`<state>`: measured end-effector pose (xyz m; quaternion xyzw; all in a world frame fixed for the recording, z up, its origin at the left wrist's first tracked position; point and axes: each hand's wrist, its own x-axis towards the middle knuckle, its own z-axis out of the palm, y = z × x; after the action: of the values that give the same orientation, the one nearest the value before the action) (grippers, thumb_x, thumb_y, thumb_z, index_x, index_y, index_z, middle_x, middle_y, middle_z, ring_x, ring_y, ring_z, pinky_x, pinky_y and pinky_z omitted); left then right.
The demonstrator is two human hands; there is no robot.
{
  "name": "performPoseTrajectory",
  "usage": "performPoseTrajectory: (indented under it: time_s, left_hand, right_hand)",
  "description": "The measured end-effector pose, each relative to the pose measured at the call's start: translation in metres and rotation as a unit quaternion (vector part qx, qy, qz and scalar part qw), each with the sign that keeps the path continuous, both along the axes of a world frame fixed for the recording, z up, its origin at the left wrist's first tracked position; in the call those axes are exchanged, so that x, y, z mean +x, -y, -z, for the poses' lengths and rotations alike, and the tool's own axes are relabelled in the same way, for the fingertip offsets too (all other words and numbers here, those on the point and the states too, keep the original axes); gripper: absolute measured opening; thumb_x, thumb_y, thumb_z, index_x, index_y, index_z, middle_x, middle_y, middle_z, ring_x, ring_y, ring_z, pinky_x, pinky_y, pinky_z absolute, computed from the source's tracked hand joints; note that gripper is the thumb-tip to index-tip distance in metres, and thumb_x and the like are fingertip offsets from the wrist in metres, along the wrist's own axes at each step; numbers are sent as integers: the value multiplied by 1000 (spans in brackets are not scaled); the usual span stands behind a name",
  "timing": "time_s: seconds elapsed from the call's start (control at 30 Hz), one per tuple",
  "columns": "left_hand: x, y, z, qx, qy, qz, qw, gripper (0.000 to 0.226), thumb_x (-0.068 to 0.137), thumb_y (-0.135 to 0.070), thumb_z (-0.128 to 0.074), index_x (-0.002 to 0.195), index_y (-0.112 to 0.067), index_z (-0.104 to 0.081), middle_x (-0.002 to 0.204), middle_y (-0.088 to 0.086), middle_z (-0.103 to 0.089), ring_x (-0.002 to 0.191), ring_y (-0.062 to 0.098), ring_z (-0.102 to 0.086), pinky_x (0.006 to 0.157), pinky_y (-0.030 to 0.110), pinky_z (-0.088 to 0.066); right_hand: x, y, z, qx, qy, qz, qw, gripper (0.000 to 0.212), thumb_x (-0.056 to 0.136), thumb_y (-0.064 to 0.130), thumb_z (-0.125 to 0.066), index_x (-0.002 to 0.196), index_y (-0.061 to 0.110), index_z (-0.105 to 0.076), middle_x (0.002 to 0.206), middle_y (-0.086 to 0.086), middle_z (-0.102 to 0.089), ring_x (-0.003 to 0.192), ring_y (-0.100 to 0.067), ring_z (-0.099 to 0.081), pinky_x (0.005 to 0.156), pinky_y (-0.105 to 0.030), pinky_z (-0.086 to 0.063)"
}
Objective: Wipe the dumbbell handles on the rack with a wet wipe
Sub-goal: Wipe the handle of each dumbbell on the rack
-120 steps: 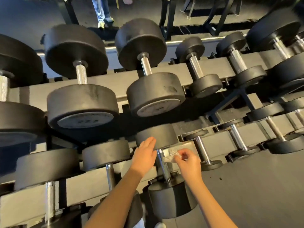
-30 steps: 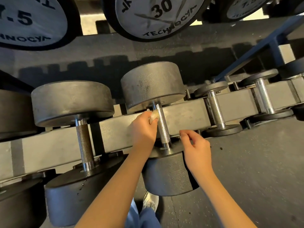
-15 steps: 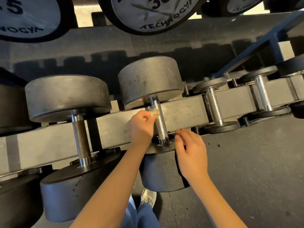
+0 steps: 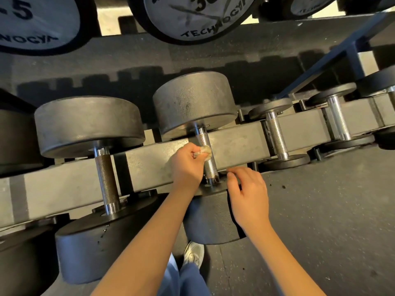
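Dark rubber gym floor (image 4: pixel 320 210) below us, with one white shoe (image 4: pixel 193 254) at the bottom. Our right hand (image 4: pixel 249 197) rests relaxed on the near head (image 4: pixel 209 221) of the middle dumbbell and holds nothing. Our left hand (image 4: pixel 187 165) pinches the crumpled wet wipe (image 4: pixel 205 151) against the knurled handle (image 4: pixel 210 167), about midway along it, over the grey rack rail (image 4: pixel 235 144). Farther up we see a plate marked 30 (image 4: pixel 192 16).

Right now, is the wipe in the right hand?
No, the left hand pinches the wet wipe against the dumbbell handle, while the right hand rests empty on the near head.
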<state>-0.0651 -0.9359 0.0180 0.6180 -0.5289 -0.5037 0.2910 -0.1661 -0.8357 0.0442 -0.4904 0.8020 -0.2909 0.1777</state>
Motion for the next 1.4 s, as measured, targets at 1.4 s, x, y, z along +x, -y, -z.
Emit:
performPoseTrajectory:
  time_s: [1.4]
  left_hand:
    - [22, -1, -27, 50, 51, 172, 982, 9, 85, -19, -68, 87, -13, -75, 83, 4, -70, 86, 22, -65, 83, 39, -52]
  right_hand:
    - [-9, 17, -26, 71, 107, -59, 990, 25, 91, 22, -61, 115, 20, -67, 96, 8, -69, 85, -3, -60, 80, -21, -49]
